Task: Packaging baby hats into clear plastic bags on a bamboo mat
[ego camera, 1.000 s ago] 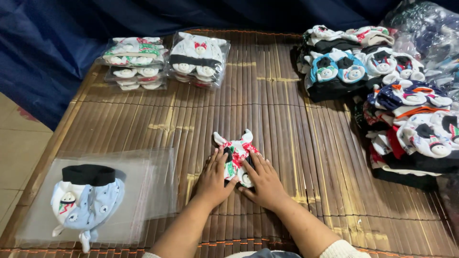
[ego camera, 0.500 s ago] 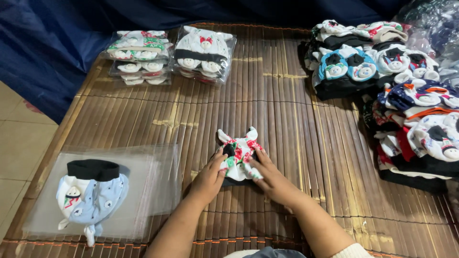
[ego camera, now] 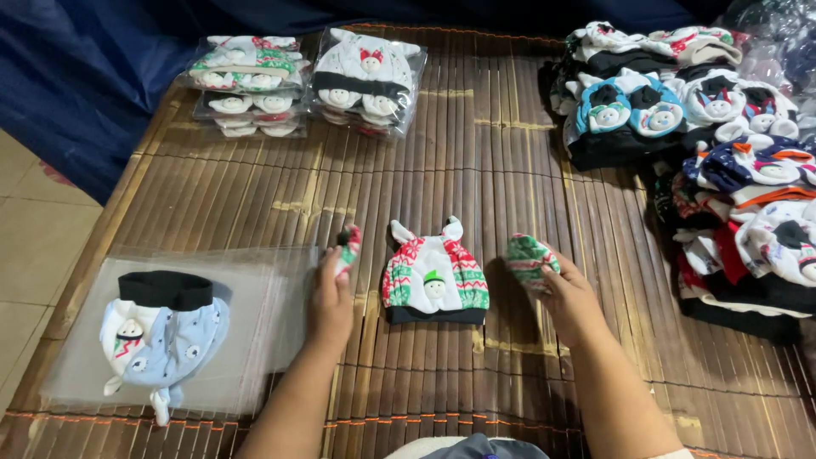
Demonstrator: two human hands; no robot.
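A slatted bamboo mat [ego camera: 476,170] covers the work surface, with dark blue cloth [ego camera: 76,76] behind it and pale floor tiles [ego camera: 34,255] to the left. At the right edge lies a large heap of loose baby hats and mittens [ego camera: 722,144]. At the top left sit two stacks of bagged sets [ego camera: 306,81]. At the lower left lies a stack of clear plastic bags [ego camera: 255,314] with a light blue hat [ego camera: 161,336] resting on it. At the centre, a red, green and white baby hat [ego camera: 435,272] with two ear points lies flat between the hands, touching neither. The left hand [ego camera: 333,297] is closed on a small red and green mitten [ego camera: 347,248], pinched upright in the fingers just beside the bags. The right hand [ego camera: 568,297] is closed on a green patterned mitten [ego camera: 529,257], gripped in the fingertips just right of the hat.
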